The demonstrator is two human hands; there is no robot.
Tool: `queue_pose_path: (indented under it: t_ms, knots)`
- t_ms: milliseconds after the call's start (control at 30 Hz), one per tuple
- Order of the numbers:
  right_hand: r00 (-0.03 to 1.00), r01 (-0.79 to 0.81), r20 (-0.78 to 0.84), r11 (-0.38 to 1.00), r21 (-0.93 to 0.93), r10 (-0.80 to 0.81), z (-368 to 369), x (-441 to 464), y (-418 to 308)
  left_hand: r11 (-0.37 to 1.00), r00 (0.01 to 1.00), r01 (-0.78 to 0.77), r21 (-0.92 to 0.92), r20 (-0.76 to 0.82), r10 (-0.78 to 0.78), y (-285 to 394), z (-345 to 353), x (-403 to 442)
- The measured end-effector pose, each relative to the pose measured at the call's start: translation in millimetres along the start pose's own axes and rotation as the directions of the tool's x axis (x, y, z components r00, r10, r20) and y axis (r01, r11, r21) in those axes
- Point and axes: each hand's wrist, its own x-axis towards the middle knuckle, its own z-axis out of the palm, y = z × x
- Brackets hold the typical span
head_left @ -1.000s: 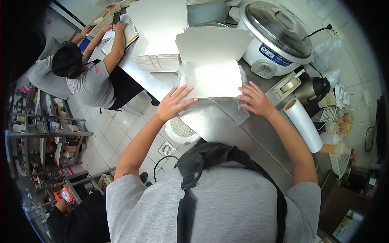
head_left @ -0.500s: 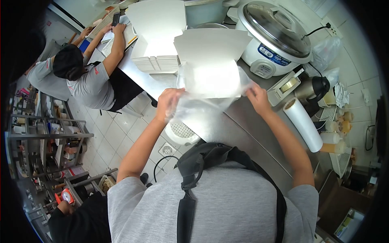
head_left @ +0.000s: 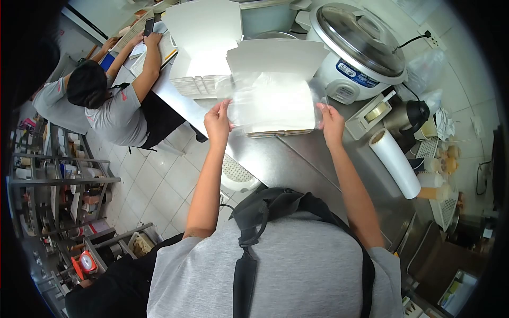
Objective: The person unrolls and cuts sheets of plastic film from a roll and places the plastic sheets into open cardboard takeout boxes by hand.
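Observation:
A clear plastic sheet (head_left: 241, 93) lies over the base of an open white box (head_left: 278, 108), whose lid (head_left: 278, 58) stands up at the back. At the box's left side, my left hand (head_left: 218, 119) pinches one edge of the sheet. My right hand (head_left: 330, 122) pinches the sheet's other edge at the right side. Coloured edges show along the front of the box, which rests on the steel table (head_left: 318, 169). Left of it is a stack of white open boxes (head_left: 199, 85).
A large rice cooker (head_left: 360, 53) stands back right. Nearer are a tape dispenser (head_left: 371, 114), a white roll (head_left: 395, 163) and several bottles. At the left, a co-worker (head_left: 119, 114) leans on a table, holding a phone (head_left: 149, 27). Shelves (head_left: 63, 180) stand far left.
Both hands have moved from the front corners up to the box's sides. The plastic, earlier hanging over the front edge, is now folded back over the box base.

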Motion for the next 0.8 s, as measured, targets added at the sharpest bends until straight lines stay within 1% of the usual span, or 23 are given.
queue_pose_path:
  t_ms: [100,200,300,333,433,467,567,600,700,733,800]
  knots:
    - [0.997,-0.039,-0.07,0.997,0.066,0.044,3.4,-6.2,1.7,0.994,0.996,0.047,0.097,-0.085,-0.039,2.5,-4.8,-6.3]
    - [0.991,-0.051,-0.116,0.997,0.061,0.058,4.2,-13.3,-3.1,0.996,0.998,0.019,0.087,-0.066,-0.013,-2.0,-10.3,-4.8]
    - [0.991,-0.009,-0.133,0.999,0.044,0.015,2.6,-13.0,2.9,0.996,0.998,-0.037,0.076,-0.045,0.04,-11.7,-14.9,4.8]
    - [0.989,-0.018,-0.143,0.999,0.031,0.022,2.3,-14.1,1.9,0.996,0.997,-0.056,0.072,-0.044,0.059,-14.6,-17.9,8.7]
    - [0.986,-0.027,-0.164,1.0,0.014,0.029,2.9,-13.3,-1.2,0.997,0.997,-0.068,-0.042,-0.03,0.067,-21.3,-29.2,20.6]
    - [0.985,-0.022,-0.168,0.999,0.023,0.026,3.3,-12.9,0.2,0.998,0.998,-0.063,0.007,0.003,0.063,-23.5,-36.6,23.9]
    - [0.983,-0.019,-0.181,1.0,0.017,0.022,3.0,-15.0,-2.5,0.998,0.992,0.055,-0.038,0.12,-0.05,-6.6,-51.1,18.0]
    - [0.983,-0.019,-0.184,1.0,0.012,0.02,3.3,-15.4,-3.4,0.989,0.979,0.144,-0.041,0.15,-0.136,-1.3,-53.7,11.1]
    - [0.98,-0.002,-0.2,0.998,0.059,0.013,4.3,-15.0,6.4,0.994,0.997,-0.046,0.097,0.065,0.04,-14.8,-39.5,-11.3]
    - [0.98,0.008,-0.201,0.998,0.062,0.004,4.1,-16.4,5.9,0.98,0.981,-0.188,0.071,-0.024,0.19,-15.2,-29.6,-24.2]
    - [0.979,0.027,-0.205,0.997,0.069,-0.013,5.1,-18.7,4.5,0.916,0.897,-0.397,0.056,-0.187,0.4,-8.9,-16.6,-41.3]
